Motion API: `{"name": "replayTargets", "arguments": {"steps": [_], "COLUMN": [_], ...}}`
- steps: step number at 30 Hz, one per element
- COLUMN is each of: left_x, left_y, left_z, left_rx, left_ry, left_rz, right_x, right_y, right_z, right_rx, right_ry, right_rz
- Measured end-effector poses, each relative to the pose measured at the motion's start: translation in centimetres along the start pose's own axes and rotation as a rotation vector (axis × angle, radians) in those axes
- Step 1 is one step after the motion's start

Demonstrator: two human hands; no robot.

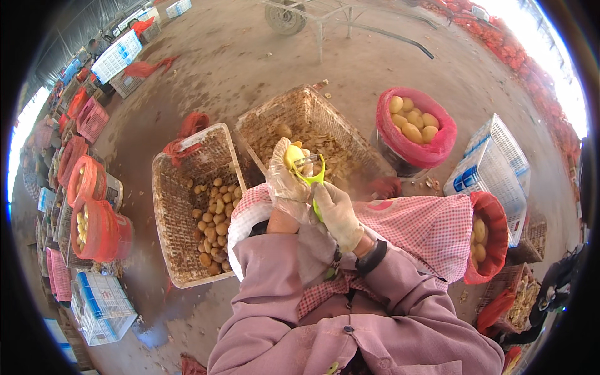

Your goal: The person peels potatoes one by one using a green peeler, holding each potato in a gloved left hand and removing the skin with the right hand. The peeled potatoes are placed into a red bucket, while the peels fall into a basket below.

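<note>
My left hand [286,180], in a clear plastic glove over a pale one, holds a partly peeled potato [293,154]. My right hand [338,215], in a pale work glove, grips a lime-green Y-shaped peeler [318,179], whose head is at the potato's right side. Below both hands lies a dirty plastic crate [307,101] with peelings [335,154] inside. To the left, another crate [161,225] holds many unpeeled potatoes [218,225]. A bucket lined with a pink mesh bag [440,150] holds peeled potatoes [413,123] at the right.
A red mesh bag [498,234] with peeled potatoes is beside my right knee. White crates [492,173] stand farther right. Bag-lined buckets [105,229] and a white-blue crate [105,309] are at the left. A wheeled metal cart [320,21] stands ahead. People sit at the far left.
</note>
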State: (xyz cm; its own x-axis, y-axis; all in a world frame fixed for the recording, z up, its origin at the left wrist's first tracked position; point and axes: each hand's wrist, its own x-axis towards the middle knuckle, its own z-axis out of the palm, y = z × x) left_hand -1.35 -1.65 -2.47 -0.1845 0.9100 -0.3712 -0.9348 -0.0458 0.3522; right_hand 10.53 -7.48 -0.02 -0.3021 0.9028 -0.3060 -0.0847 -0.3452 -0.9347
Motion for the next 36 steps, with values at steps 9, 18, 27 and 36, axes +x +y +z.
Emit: {"name": "replayTargets", "arguments": {"steps": [9, 18, 27, 36], "left_x": [-1.0, -1.5, -1.9, -1.6], "left_y": [0.5, 0.8, -0.1, 0.9], "left_z": [0.6, 0.9, 1.7, 1.5], "left_rx": [0.057, -0.035, 0.018, -0.140], "left_ry": [-0.103, -0.436, -0.401, -0.563], "left_rz": [-0.006, -0.172, -0.147, -0.241], "right_x": [-1.6, -2.6, -3.2, -2.7], "right_y": [0.4, 0.4, -1.8, 0.4], "right_z": [-2.3, -3.9, -3.2, -5.3], "right_rx": [0.089, 0.129, 0.001, -0.059], "right_ry": [-0.111, -0.019, -0.064, 0.061], "right_rz": [0.156, -0.021, -0.076, -0.024]}}
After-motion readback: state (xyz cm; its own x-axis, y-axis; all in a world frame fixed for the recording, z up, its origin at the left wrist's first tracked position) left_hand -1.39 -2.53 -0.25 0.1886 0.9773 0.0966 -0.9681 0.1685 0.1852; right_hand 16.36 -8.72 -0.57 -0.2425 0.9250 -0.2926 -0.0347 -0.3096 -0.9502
